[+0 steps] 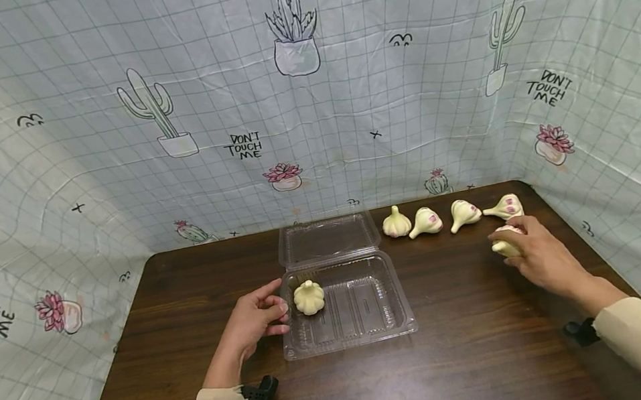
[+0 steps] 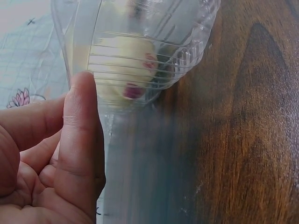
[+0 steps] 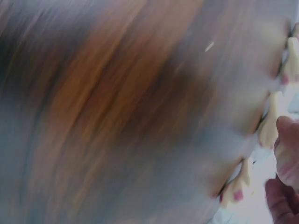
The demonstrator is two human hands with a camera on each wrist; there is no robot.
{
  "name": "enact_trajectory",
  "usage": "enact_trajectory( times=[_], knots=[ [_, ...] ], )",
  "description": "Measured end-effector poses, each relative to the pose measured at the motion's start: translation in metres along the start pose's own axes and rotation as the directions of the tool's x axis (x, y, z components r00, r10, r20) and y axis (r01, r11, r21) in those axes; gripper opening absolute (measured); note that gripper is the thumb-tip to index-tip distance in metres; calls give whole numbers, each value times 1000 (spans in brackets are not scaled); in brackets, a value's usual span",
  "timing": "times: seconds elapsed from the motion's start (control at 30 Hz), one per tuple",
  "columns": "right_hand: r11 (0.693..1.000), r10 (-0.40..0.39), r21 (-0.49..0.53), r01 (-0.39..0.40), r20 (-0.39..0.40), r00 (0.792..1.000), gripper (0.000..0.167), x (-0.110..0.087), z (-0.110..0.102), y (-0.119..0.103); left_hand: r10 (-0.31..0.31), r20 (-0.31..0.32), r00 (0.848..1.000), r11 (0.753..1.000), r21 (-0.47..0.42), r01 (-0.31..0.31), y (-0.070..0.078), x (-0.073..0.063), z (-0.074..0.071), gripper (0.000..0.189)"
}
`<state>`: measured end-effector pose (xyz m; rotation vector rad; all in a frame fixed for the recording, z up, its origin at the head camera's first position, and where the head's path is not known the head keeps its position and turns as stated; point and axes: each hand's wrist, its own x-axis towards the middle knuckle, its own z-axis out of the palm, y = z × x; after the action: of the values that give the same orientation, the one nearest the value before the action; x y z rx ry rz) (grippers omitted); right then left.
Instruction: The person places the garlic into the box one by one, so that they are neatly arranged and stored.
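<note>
A clear plastic clamshell box (image 1: 369,339) lies with its lid folded back. Inside it, towards the left, stands one garlic bulb (image 1: 309,298), its purple marks showing through the wall in the left wrist view. My left hand (image 1: 253,317) is at the box's left edge, fingers extended and fingertips (image 2: 84,79) right at the rim. Over at the right, my right hand (image 1: 543,256) grips another garlic bulb (image 1: 506,246) between thumb and fingers, its stem pointing left. That bulb is partly covered by the hand and only at the edge of the right wrist view.
Along the table's back edge, right of the box, several more garlic bulbs (image 1: 425,221) stand or lie in a row. A patterned sheet (image 1: 366,86) rises behind the dark wooden table (image 1: 463,357) and on both sides. Each wrist wears a black band (image 1: 260,390).
</note>
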<state>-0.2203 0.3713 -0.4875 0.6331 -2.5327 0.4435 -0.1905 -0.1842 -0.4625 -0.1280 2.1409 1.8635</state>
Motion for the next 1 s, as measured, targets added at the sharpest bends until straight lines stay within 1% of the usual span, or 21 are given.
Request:
enact_trajectory(
  times=[0.1, 0.17, 0.23, 0.37, 0.43, 0.5, 0.63, 0.67, 0.73, 0.87, 1.0],
  knots=[
    [996, 79, 30, -80, 14, 997, 59, 3, -2, -11, -2, 0, 1000, 1000, -4, 2, 0, 0, 0, 63],
    [991, 117, 56, -118, 18, 993, 58, 5, -3, -18, -1, 0, 1000, 1000, -6, 1, 0, 0, -1, 63],
    [985, 145, 98, -144, 2, 989, 57, 7, -2, -24, 0, 2, 1000, 1000, -7, 1, 0, 0, -1, 63],
    [956, 224, 203, -211, -42, 974, 50, 11, 1, -35, 1, 3, 1000, 1000, -7, -1, 1, 0, -1, 62],
    [935, 278, 240, -259, -46, 960, 44, 15, 1, -42, 0, 1, 1000, 1000, -7, 0, 1, 0, -1, 62],
    [916, 336, 241, -321, -23, 942, 40, 19, -1, -48, -2, -1, 1000, 1000, -5, 2, 1, 0, -1, 62],
    [872, 423, 232, -431, 85, 902, 42, 26, -6, -60, -2, -2, 1000, 1000, -3, 2, 1, 1, -1, 62],
    [866, 429, 234, -441, 102, 897, 42, 28, -7, -63, -2, -1, 1000, 1000, -3, 2, 2, 1, -1, 63],
    [866, 424, 241, -439, 111, 899, 41, 31, -6, -69, -2, 2, 1000, 1000, -4, 2, 2, 1, -2, 63],
    [866, 419, 261, -428, 91, 903, 38, 37, -3, -81, -4, 9, 1000, 1000, -7, 4, 2, 1, -2, 63],
    [841, 453, 283, -462, 99, 886, 41, 45, 0, -95, -7, 8, 1000, 1000, -7, 7, 3, 1, -2, 63]
  ],
)
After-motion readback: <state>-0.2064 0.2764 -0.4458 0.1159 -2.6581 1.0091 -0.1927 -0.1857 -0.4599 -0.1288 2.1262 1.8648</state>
